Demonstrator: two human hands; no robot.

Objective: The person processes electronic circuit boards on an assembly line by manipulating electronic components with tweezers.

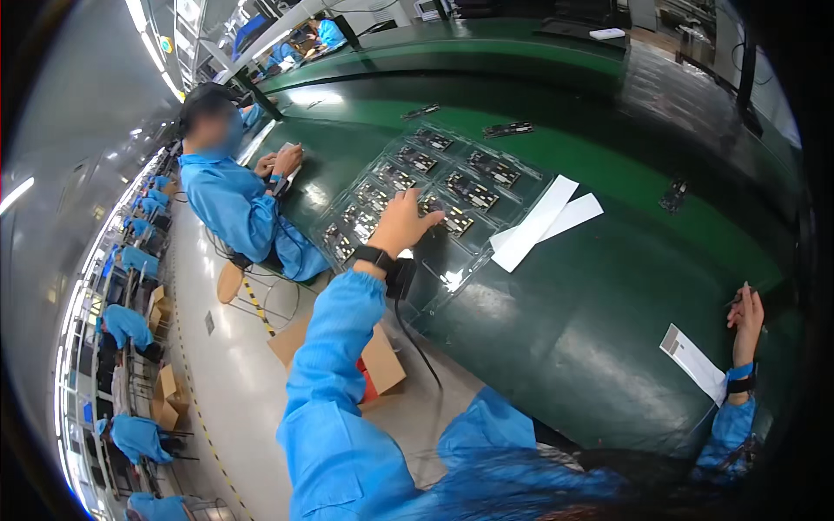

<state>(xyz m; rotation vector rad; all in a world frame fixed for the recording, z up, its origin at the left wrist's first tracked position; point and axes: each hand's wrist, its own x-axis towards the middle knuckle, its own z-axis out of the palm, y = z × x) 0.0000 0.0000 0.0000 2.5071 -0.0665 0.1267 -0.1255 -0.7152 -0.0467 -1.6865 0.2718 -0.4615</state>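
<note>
A clear plastic tray point(417, 306) lies on the green bench and holds several dark circuit boards point(470, 191) in its compartments. Over the tray's middle is my left hand point(403, 224), thumb stretched away from the fingers; it hides part of the boards beneath, and nothing shows in its grasp. Far to the right, my right hand point(746, 316) is raised with its fingers curled together. Something small and dark shows at those fingertips, too unclear to name. A white strip point(692, 360) with a grey end lies beside my right wrist.
Two crossed white strips point(539, 224) rest against the tray's right side. Loose boards point(507, 129) lie beyond it, another board point(673, 196) farther right. A co-worker in blue point(228, 195) sits at the left. A cardboard box point(380, 369) and a stool point(230, 283) stand on the floor.
</note>
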